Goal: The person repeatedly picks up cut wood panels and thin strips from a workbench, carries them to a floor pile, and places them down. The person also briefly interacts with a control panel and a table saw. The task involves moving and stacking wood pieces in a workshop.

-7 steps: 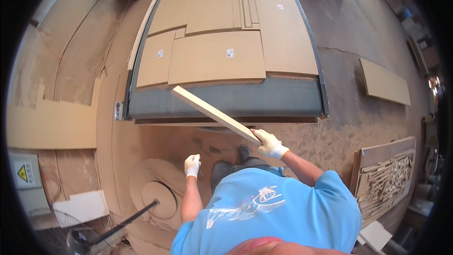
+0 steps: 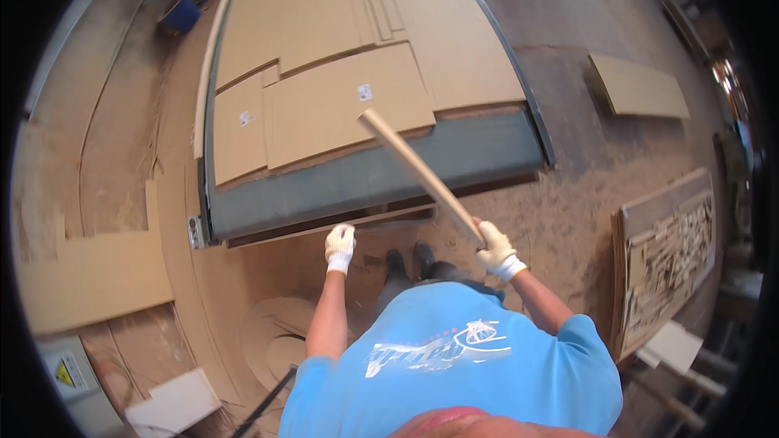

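Observation:
My right hand (image 2: 499, 251), in a pale knitted glove, is closed round the near end of a long narrow wood-coloured board strip (image 2: 422, 174). The strip slants up and to the left, its far end over the front of a dark belt conveyor (image 2: 324, 191). My left hand (image 2: 340, 247), gloved the same way, is just in front of the conveyor's near edge with its fingers curled closed. Whether anything is inside them is hidden. Flat cut panels (image 2: 349, 101), some with small white labels, lie close together on the belt.
To the right stands a stack of boards (image 2: 661, 264) with many thin offcuts on top. Another panel (image 2: 637, 88) lies farther back on the floor. On the left are a large board (image 2: 93, 280), a grey box (image 2: 73, 373) with a yellow warning sign and a blue bucket (image 2: 180, 13).
The view has turned and shifted. The strip has swung to a steeper slant, still in my right hand. My left hand has moved forward, nearer the conveyor's edge.

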Demonstrator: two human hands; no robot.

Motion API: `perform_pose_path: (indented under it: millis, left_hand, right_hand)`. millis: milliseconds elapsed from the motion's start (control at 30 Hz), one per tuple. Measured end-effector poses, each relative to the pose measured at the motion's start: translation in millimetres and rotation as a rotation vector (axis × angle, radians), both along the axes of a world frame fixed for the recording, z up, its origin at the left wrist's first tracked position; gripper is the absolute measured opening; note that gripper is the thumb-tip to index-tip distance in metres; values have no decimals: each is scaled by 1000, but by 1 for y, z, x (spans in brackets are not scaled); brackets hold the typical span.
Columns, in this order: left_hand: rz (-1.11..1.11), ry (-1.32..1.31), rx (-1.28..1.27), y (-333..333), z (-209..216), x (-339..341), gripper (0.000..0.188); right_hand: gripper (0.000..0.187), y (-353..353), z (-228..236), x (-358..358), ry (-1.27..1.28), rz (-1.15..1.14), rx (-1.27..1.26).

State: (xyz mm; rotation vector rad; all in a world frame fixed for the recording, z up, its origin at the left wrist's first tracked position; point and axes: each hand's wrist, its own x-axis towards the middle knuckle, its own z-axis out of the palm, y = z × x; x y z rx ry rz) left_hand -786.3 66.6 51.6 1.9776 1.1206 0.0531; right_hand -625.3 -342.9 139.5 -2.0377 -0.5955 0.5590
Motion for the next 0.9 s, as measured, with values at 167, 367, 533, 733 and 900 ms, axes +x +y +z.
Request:
perform_pose_path:
  millis: [167, 367, 533, 733, 900]
  left_hand:
    - [-76, -102, -22, 38, 22, 125, 20]
    - [-187, -376, -153, 15, 12, 241, 28]
    - [-237, -504, 150, 17, -5, 337, 31]
    - [-237, -246, 342, 33, 5, 422, 37]
    - [-104, -174, 429, 58, -2, 519, 51]
  right_hand:
    - [75, -76, -50, -56, 101, -580, -51]
    - [75, -176, -109, -117, 201, -1174, -205]
    - [76, -260, -152, -126, 398, -1320, -183]
    - [67, -350, -173, -168, 709, -1495, -358]
    - [55, -391, -177, -169, 849, -1397, -349]
